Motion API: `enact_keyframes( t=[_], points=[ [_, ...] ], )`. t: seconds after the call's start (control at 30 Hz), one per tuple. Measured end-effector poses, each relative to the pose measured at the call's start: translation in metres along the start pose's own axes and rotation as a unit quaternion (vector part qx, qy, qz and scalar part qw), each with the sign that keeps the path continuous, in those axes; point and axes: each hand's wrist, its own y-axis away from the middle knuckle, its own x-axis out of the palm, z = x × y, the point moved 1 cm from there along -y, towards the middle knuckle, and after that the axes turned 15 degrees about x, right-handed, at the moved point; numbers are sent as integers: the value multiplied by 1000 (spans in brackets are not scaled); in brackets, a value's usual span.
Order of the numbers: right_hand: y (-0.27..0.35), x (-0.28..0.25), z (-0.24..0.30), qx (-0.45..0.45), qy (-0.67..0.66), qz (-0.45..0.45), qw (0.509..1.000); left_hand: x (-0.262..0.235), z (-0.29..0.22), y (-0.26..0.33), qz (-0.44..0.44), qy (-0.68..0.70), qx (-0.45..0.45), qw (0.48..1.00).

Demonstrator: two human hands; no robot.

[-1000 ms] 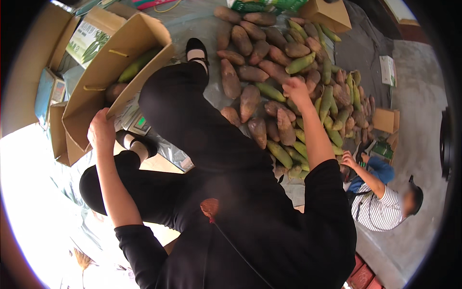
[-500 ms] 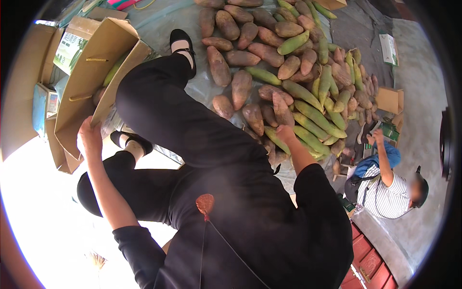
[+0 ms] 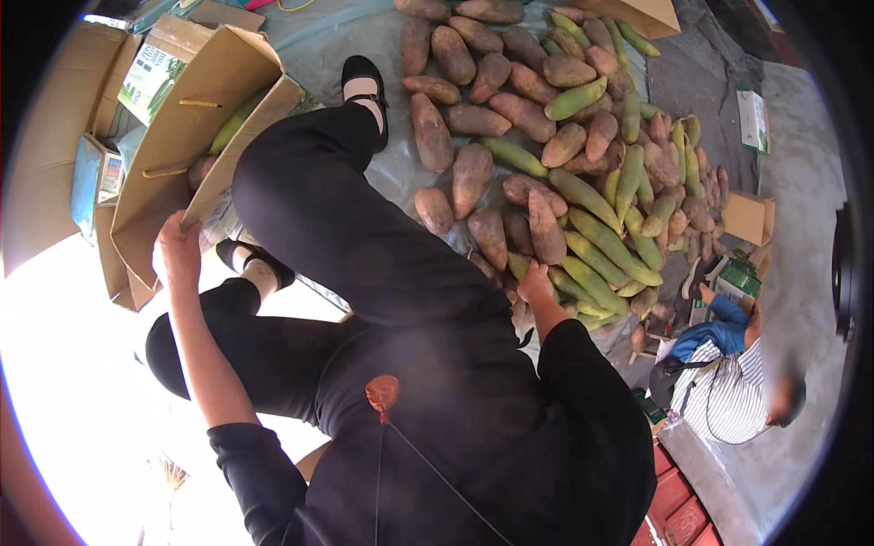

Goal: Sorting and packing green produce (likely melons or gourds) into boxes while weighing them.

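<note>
My left hand (image 3: 177,250) grips the near edge of an open cardboard box (image 3: 177,150). Inside that box a long green radish (image 3: 235,123) and part of a reddish-brown tuber (image 3: 202,171) show. My right hand (image 3: 535,286) is low at the near edge of a big pile, fingers curled together. Just beyond its fingertips stands a large reddish-brown tuber (image 3: 546,229), like a sweet potato. A green radish (image 3: 518,265) lies against the hand's left side. Whatever the fingers grip, if anything, is hidden.
Several green radishes (image 3: 601,241) lie among reddish-brown tubers on a plastic sheet (image 3: 319,59). Other cartons (image 3: 96,173) stand at the left. Right of the pile, a person in a striped shirt (image 3: 724,387) bends near a small cardboard box (image 3: 748,218). My shoes (image 3: 362,86) rest beside the pile.
My right hand has drawn back slightly from the large tuber toward me and left. The left hand keeps its grip on the box. The other person has lowered a raised arm.
</note>
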Motion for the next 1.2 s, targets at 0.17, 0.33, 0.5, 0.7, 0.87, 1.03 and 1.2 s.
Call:
enact_keyframes(
  t=[0.17, 0.33, 0.5, 0.7, 0.87, 1.03, 1.2],
  points=[
    [16, -3, 7, 2, -5, -84, 996, -1, 7, 1, -18, 18, 13, 1000],
    [7, 10, 3, 9, -22, -122, 992, -5, -9, -1, 6, -35, -6, 999],
    [12, -3, -2, -61, 57, -99, 992, 11, 9, -2, 19, -27, 26, 999],
    [28, -51, 4, -180, -72, -137, 972, -6, -6, 3, 32, -63, 18, 997],
    [61, -138, 49, -420, -333, -131, 834, -3, -2, 12, 34, -107, 59, 992],
    [169, -261, 103, -433, -476, -33, 765, -13, -15, 12, 57, -167, 38, 983],
    [257, -347, 152, -604, -499, -53, 619, -22, -26, 17, 100, -169, 17, 980]
  ],
)
